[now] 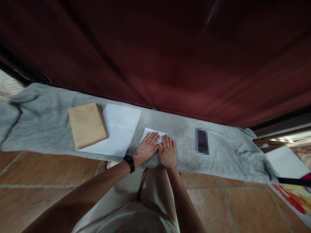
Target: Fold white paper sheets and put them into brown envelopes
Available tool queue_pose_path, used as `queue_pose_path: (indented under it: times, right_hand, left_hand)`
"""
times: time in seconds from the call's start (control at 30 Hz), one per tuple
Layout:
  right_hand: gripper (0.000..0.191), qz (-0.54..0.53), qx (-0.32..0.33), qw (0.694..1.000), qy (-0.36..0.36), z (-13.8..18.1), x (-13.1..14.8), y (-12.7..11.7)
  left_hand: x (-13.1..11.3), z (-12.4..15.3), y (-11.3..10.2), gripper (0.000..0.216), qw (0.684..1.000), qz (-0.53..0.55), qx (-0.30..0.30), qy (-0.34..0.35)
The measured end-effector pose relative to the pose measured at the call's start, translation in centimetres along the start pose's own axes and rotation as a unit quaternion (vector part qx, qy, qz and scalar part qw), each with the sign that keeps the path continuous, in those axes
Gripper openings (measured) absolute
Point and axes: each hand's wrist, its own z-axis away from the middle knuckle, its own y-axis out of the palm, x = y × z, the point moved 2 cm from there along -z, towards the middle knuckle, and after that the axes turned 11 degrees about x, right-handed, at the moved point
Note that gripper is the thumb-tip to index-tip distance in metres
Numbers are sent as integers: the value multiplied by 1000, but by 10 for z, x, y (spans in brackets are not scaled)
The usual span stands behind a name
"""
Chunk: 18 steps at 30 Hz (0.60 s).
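Both of my hands lie flat on a small folded white paper in the middle of a grey cloth. My left hand, with a black band at the wrist, has its fingers stretched out over the paper's left part. My right hand presses beside it, fingers together and extended. The two hands touch at the thumbs. Only the far corners of the paper show past my fingers.
A stack of white sheets lies left of my hands with brown envelopes on top of its left side. A phone rests to the right. Dark red curtain hangs behind; tiled floor in front.
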Motion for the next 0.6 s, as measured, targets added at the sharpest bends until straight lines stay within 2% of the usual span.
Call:
queue_pose_path:
  times: [0.37, 0.47, 0.6]
  right_hand:
    - [48, -17, -23, 999, 35, 4, -3, -9]
    - [48, -42, -23, 999, 2, -1, 8, -12]
    - [46, -60, 10, 997, -40, -8, 24, -11]
  left_hand:
    - [10, 15, 4, 55, 996, 60, -51, -46]
    - [10, 16, 4, 55, 996, 61, -49, -51]
    - [11, 16, 3, 54, 997, 57, -37, -46]
